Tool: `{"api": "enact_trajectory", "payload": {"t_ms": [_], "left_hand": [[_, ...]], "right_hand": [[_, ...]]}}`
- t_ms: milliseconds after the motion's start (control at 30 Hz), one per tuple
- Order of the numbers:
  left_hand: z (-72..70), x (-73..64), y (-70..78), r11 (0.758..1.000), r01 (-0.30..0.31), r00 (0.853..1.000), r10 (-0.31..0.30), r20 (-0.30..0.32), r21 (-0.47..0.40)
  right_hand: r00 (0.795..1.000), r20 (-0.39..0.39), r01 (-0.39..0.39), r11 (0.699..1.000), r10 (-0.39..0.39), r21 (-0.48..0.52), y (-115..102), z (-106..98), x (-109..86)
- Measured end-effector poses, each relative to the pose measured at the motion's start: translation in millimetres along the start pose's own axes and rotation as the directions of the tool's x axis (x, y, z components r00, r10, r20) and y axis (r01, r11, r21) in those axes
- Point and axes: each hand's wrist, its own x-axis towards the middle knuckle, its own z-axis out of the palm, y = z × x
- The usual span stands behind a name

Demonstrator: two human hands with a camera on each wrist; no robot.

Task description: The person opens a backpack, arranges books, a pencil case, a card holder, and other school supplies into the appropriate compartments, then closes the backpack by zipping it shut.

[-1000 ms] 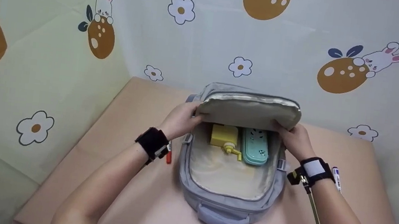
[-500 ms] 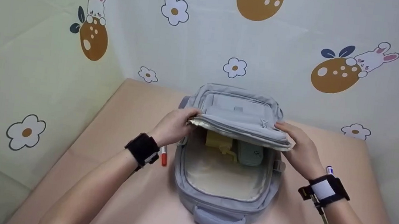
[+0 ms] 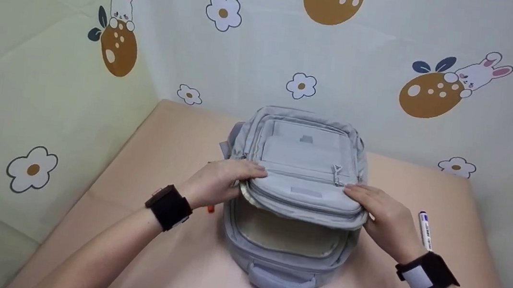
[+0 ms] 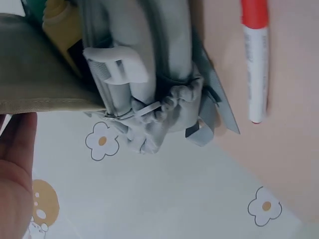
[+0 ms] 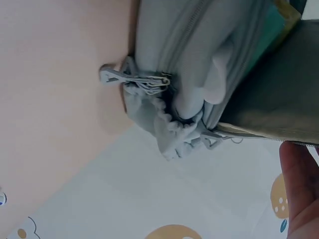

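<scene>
A light grey backpack [image 3: 281,265] lies on its back, its carry handle toward the person. Its front flap [image 3: 311,155] is lowered over most of the main compartment, leaving a gap at the near end. At the flap's left near corner, my left hand [image 3: 216,183] grips the edge with fingers on top. My right hand [image 3: 385,219] grips the opposite corner in the same way. Inside, part of a yellow object [image 4: 64,30] shows in the left wrist view, and a strip of the teal case [image 5: 268,37] in the right wrist view. The flap hides both from the head view.
A red-capped marker [image 4: 256,69] lies on the table [image 3: 166,259] left of the backpack, mostly behind my left hand in the head view. Another marker with a blue cap [image 3: 425,231] lies to the right. Patterned cloth [image 3: 256,57] hangs behind the table.
Both hands have brought the flap from raised down toward the person over the opening. The yellow object with its crank and the teal case have gone out of the head view.
</scene>
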Motion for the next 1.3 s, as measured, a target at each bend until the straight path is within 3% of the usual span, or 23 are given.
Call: {"api": "enact_trajectory", "payload": {"t_ms": [200,500,733,1033,1300], "left_hand": [[7.8,-16.2,-1.0,0.994,-0.087,0.995,0.083,0.056,0.069],[24.9,-21.7,-5.2,0.977,-0.156,0.986,0.145,0.088,0.143],[35.1,-24.3,-6.1,0.980,-0.132,0.989,0.121,0.086,0.149],[38.3,-28.1,-5.4,0.979,-0.092,0.990,0.070,0.123,0.184],[37.0,-33.7,-2.7,0.989,-0.031,0.983,0.003,0.184,0.148]], "right_hand": [[0.998,0.015,0.065,0.998,-0.065,-0.005,-7.1,10.8,-13.0],[0.992,0.084,0.097,0.995,-0.094,-0.036,-11.1,22.2,-21.2],[0.985,0.170,0.013,0.998,-0.003,-0.062,-17.4,28.9,-26.0],[0.978,0.208,-0.013,0.999,0.024,-0.052,-21.0,32.3,-29.5],[0.970,0.236,-0.057,0.998,0.055,0.001,-23.3,28.4,-36.0]]}}
